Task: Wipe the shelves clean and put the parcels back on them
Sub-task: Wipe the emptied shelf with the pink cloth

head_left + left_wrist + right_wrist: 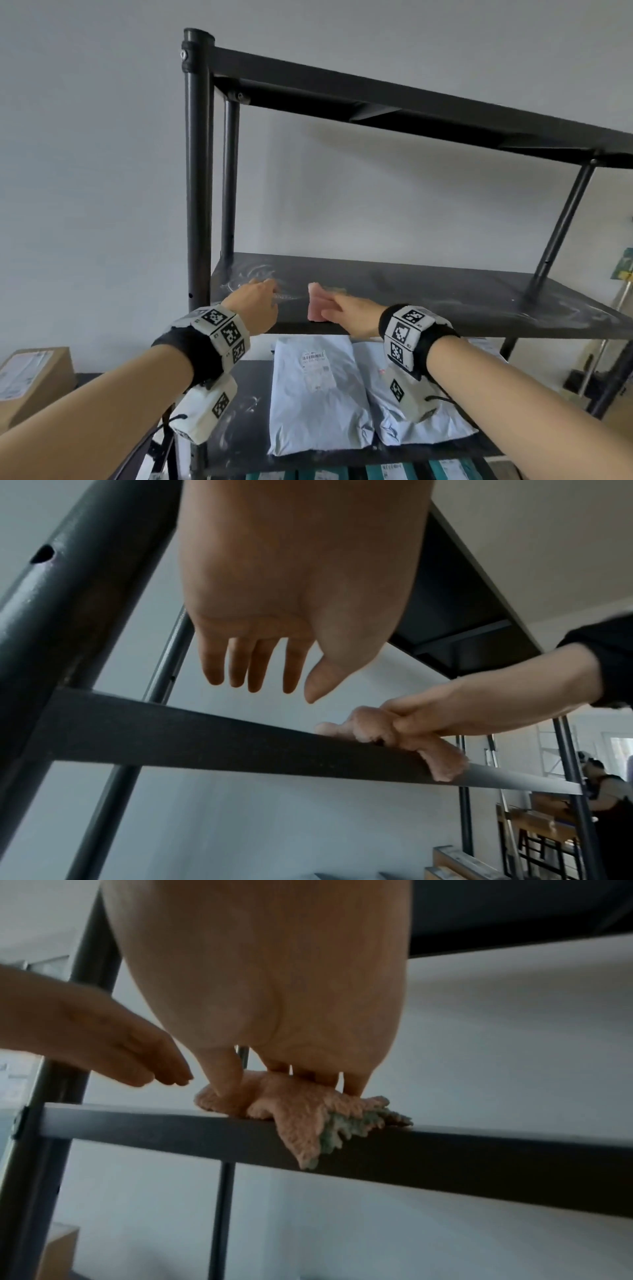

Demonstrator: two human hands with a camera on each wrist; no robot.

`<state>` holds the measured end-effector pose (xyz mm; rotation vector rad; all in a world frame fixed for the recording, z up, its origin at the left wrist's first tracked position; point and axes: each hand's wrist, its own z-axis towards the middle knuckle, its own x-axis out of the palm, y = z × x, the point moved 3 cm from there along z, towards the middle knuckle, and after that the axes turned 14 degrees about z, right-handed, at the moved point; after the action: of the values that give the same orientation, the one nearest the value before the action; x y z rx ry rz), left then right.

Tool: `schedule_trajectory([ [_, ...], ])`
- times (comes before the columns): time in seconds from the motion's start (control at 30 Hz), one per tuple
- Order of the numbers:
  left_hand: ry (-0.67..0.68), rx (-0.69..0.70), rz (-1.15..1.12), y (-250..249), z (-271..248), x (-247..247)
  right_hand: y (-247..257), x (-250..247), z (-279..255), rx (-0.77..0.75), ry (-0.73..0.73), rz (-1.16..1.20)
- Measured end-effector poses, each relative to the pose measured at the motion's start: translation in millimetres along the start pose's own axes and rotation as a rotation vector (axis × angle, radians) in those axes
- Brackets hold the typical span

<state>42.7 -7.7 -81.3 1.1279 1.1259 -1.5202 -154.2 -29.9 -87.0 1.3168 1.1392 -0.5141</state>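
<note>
A black metal rack fills the head view. Its middle shelf [428,294] is dusty, with pale smears at its left end. My right hand [329,310] grips a pink cloth [317,303] and presses it on that shelf's front edge [479,1164]. In the right wrist view the cloth [294,1115] hangs over the edge and shows a greenish underside. My left hand [269,286] hovers open just left of the cloth, fingers straight [253,669], holding nothing. Two grey-blue mailer parcels [318,394] [411,414] lie side by side on the shelf below.
The rack's top shelf [411,102] hangs low over the hands, and its front left post [197,171] stands beside my left hand. A cardboard box [30,380] sits at the far left. Teal boxes [387,472] show on the lowest shelf. Another person [603,791] works far off.
</note>
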Motion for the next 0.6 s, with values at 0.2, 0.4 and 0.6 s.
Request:
schedule_trajectory([
  [0.2, 0.000, -0.083, 0.038, -1, 9, 5, -1, -3, 21, -0.190, 0.178, -0.106],
  [0.4, -0.070, -0.246, 0.041, -3, 5, 16, 2, -9, 56, -0.198, 0.269, -0.119],
  [0.6, -0.152, -0.324, 0.076, -1, -12, 23, -33, -35, 67, -0.145, 0.099, -0.040],
])
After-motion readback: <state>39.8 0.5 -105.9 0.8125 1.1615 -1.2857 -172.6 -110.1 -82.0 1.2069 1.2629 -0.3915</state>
